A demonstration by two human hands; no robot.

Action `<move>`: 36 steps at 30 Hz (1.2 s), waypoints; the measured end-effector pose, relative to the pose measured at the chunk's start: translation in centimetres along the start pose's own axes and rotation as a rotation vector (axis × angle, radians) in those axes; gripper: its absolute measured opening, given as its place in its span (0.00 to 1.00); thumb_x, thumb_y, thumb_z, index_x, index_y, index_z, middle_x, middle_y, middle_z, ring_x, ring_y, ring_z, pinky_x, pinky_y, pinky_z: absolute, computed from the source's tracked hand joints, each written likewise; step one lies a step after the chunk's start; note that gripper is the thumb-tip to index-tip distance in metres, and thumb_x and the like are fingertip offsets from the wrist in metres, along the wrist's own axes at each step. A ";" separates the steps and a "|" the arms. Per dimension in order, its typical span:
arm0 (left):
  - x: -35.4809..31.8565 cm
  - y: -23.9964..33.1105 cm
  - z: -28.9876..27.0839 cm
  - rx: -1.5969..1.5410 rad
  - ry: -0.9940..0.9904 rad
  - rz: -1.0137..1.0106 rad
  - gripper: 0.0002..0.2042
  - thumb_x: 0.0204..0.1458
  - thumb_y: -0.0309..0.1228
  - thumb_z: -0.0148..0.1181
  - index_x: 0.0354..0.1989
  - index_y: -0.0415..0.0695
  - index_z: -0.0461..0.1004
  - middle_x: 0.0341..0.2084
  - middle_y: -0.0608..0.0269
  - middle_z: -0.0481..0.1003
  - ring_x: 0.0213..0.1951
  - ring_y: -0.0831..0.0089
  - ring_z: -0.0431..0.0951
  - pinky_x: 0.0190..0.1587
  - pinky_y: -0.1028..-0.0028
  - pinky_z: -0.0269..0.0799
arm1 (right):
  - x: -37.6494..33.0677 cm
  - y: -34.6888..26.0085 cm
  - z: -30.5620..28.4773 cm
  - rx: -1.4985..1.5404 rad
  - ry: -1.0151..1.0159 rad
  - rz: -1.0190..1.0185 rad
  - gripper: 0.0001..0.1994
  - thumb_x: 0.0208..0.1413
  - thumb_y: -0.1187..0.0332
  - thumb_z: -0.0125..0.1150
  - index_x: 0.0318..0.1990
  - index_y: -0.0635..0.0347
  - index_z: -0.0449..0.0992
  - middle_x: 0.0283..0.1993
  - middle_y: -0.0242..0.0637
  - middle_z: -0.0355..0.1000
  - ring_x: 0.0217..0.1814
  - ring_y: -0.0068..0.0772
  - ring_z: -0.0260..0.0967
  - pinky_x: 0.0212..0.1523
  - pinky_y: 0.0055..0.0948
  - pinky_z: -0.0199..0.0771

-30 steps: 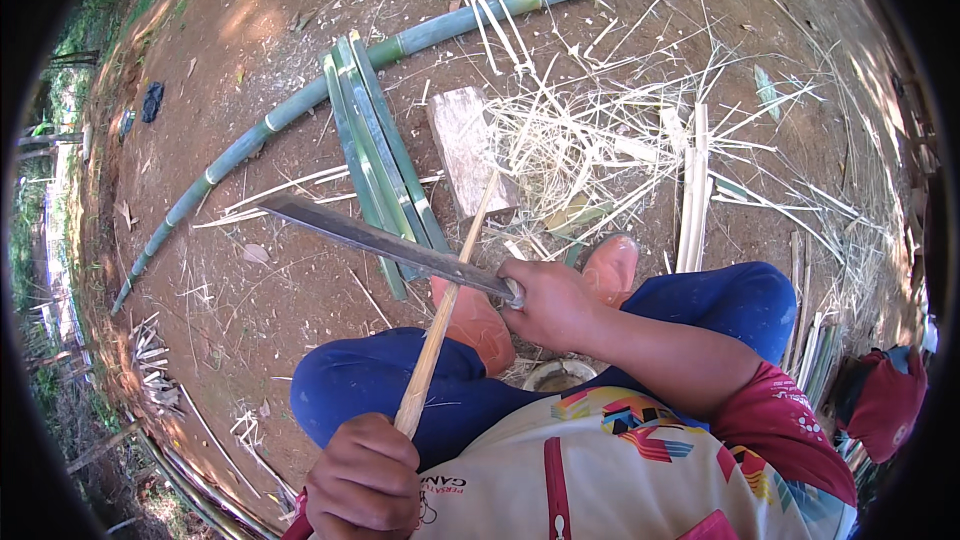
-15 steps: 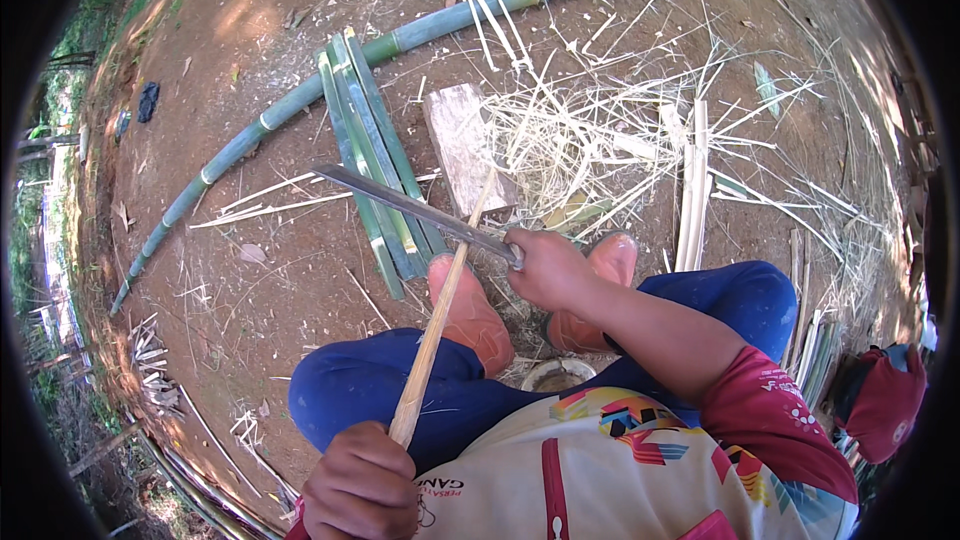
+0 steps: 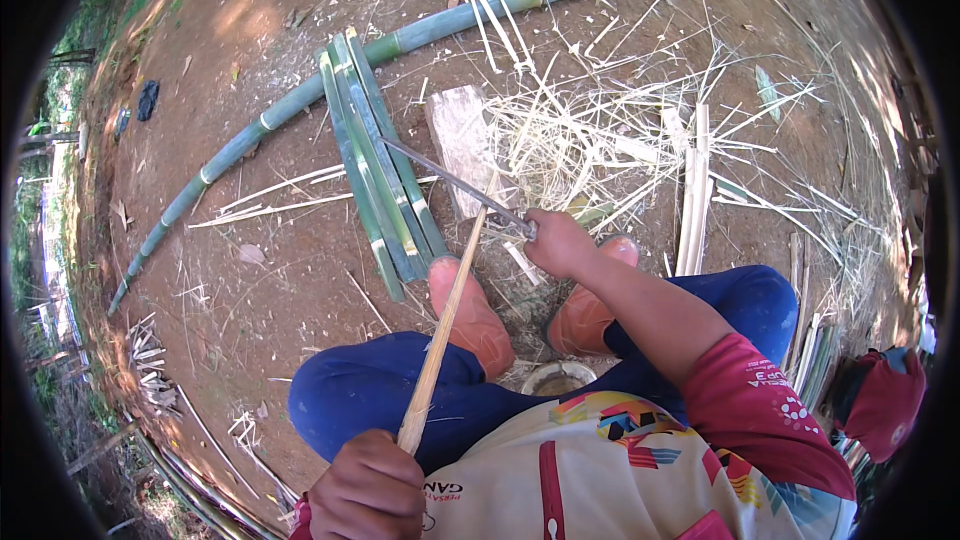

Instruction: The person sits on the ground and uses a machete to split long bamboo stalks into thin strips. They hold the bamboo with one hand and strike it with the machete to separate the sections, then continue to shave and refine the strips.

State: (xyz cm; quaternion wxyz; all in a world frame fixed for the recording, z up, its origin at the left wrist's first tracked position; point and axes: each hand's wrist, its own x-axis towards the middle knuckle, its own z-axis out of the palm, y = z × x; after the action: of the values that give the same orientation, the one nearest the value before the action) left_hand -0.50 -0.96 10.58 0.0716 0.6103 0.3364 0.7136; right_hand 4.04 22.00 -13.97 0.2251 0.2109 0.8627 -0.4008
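Note:
My left hand is closed round the thick near end of a pale split bamboo strip. The strip slants up and away, its thin far end over a wooden block. My right hand grips the handle of a long-bladed knife. The blade points to the far left and crosses the strip close to its far end. Whether the edge bites into the strip cannot be made out. Past the block, at the right, lies a heap of pale bamboo shavings.
Several green split bamboo lengths lie left of the block. A long bamboo pole curves across the far ground. Pale split pieces lie at the right. My orange boots stand near the block. A dark red bundle is at the far right.
My right hand has moved slightly away and to the right with the knife, and the blade now looks narrower, turned more edge-on. A short pale chip now shows between the boots. The left hand shifted slightly.

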 end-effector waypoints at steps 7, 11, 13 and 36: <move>0.1 0.2 -0.2 -0.003 -0.024 -0.042 0.16 0.59 0.39 0.60 0.22 0.49 0.64 0.14 0.66 0.68 0.12 0.77 0.64 0.13 0.76 0.55 | 2.6 1.2 0.3 -0.037 -0.003 0.067 0.23 0.50 0.67 0.58 0.55 0.58 0.74 0.47 0.53 0.77 0.51 0.54 0.74 0.53 0.44 0.75; 0.2 -0.6 -0.6 -0.055 -0.039 0.024 0.17 0.59 0.40 0.61 0.22 0.50 0.64 0.13 0.67 0.68 0.12 0.77 0.64 0.13 0.76 0.55 | 4.5 2.6 1.1 -0.056 -0.006 0.079 0.22 0.50 0.67 0.57 0.55 0.62 0.74 0.49 0.55 0.76 0.53 0.54 0.74 0.55 0.43 0.74; 0.3 -0.7 -0.4 -0.043 -0.021 0.020 0.17 0.59 0.40 0.61 0.22 0.50 0.64 0.13 0.68 0.68 0.12 0.77 0.64 0.13 0.76 0.54 | 5.6 3.1 1.3 -0.049 -0.017 0.078 0.22 0.50 0.67 0.57 0.54 0.63 0.74 0.50 0.55 0.76 0.54 0.54 0.74 0.55 0.43 0.74; -1.6 -0.1 3.7 0.498 0.601 0.091 0.19 0.67 0.47 0.45 0.26 0.51 0.59 0.16 0.72 0.55 0.17 0.79 0.54 0.18 0.76 0.48 | -6.6 -6.6 -1.8 0.085 0.022 -0.249 0.14 0.48 0.67 0.62 0.43 0.60 0.73 0.31 0.53 0.76 0.37 0.57 0.76 0.41 0.50 0.75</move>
State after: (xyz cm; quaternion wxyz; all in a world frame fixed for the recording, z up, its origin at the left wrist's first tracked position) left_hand 3.29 -0.29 9.33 -0.2121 0.3874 0.4778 0.7594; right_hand 5.38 18.36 -5.30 0.1552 0.1159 0.8669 -0.4593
